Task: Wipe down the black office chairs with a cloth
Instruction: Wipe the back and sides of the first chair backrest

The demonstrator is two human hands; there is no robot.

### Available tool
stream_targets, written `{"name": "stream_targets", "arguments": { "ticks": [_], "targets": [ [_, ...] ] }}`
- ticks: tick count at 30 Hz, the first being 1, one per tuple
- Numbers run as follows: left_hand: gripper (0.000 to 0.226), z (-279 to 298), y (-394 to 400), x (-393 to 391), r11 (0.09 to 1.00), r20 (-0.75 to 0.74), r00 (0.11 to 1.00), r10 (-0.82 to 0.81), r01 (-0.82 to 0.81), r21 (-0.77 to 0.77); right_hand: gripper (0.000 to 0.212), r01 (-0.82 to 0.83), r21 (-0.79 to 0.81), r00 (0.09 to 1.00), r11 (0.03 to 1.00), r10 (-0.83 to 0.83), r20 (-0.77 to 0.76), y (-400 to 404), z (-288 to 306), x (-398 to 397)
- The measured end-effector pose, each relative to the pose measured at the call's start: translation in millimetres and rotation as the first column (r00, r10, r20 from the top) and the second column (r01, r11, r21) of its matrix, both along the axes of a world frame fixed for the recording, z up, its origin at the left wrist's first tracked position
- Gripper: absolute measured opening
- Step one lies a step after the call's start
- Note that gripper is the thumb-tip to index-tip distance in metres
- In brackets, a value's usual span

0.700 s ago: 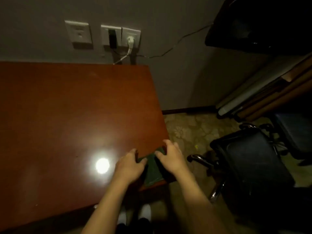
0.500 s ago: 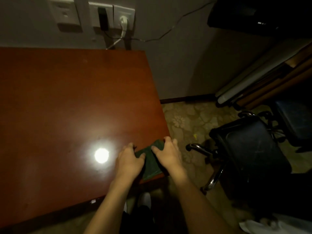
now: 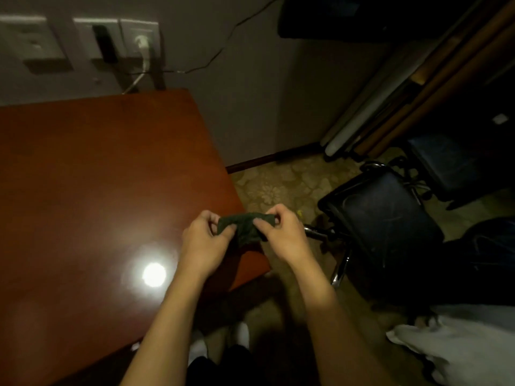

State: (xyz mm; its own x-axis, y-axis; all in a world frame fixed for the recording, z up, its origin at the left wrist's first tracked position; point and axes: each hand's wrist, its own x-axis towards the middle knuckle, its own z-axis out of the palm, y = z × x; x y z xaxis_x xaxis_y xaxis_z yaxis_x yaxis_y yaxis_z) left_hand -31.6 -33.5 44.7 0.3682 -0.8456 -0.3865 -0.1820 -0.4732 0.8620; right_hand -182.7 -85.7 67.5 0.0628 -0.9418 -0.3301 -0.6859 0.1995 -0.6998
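Note:
A small dark green cloth (image 3: 246, 227) hangs in the air just above the near right corner of the wooden table (image 3: 97, 190). My left hand (image 3: 204, 240) pinches its left end and my right hand (image 3: 281, 232) pinches its right end. A black office chair (image 3: 381, 221) with a chrome armrest and base stands on the floor to the right of my hands. A second dark chair (image 3: 448, 162) stands behind it, further right.
The table reflects a bright lamp spot (image 3: 153, 274). Wall sockets with a plugged white cable (image 3: 142, 48) sit behind the table. Rolled tubes and boards (image 3: 390, 107) lean in the right corner. White fabric (image 3: 459, 344) lies at lower right. My feet show below.
The cloth lay flat on the table corner under both hands; now both hands have picked it up and hold it between them above the corner.

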Motion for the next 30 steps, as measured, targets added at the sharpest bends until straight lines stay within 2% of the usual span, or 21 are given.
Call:
{"name": "stream_targets", "arguments": {
  "ticks": [2, 6, 8, 12, 16, 22, 27, 30],
  "targets": [
    [0.019, 24, -8, -11, 0.991, -0.005, 0.998, -0.056, 0.055, -0.126, 0.018, 0.052, -0.097, 0.997, 0.994, -0.046, 0.062, 3, 24, -19],
    [0.006, 74, -10, -39, 0.940, 0.167, 0.975, -0.149, 0.192, -0.281, 0.017, 0.118, -0.240, 0.982, 0.964, -0.078, 0.171, 12, 68, -56],
    [0.012, 94, -7, -53, 0.916, 0.218, 0.959, -0.180, 0.244, -0.317, 0.016, 0.154, -0.305, 0.971, 0.940, -0.087, 0.223, 20, 86, -74],
    [0.021, 117, -3, -90, 0.882, 0.359, 0.921, -0.153, 0.291, -0.370, 0.013, 0.206, -0.423, 0.969, 0.882, -0.121, 0.217, 37, 113, -115],
    [0.023, 139, 9, -154, 0.852, 0.293, 0.940, -0.174, 0.293, -0.434, 0.010, 0.269, -0.462, 0.953, 0.845, -0.163, 0.257, 61, 130, -181],
    [0.010, 161, 34, -280, 0.756, 0.195, 0.908, -0.371, 0.417, -0.505, 0.022, 0.424, -0.527, 0.904, 0.736, -0.309, 0.295, 107, 137, -304],
    [0.014, 169, 52, -378, 0.664, 0.236, 0.853, -0.466, 0.513, -0.544, 0.010, 0.513, -0.562, 0.858, 0.649, -0.413, 0.306, 146, 146, -396],
    [0.014, 174, 60, -422, 0.603, 0.266, 0.797, -0.542, 0.589, -0.538, 0.015, 0.560, -0.573, 0.825, 0.599, -0.468, 0.318, 162, 149, -438]
  ]
}}
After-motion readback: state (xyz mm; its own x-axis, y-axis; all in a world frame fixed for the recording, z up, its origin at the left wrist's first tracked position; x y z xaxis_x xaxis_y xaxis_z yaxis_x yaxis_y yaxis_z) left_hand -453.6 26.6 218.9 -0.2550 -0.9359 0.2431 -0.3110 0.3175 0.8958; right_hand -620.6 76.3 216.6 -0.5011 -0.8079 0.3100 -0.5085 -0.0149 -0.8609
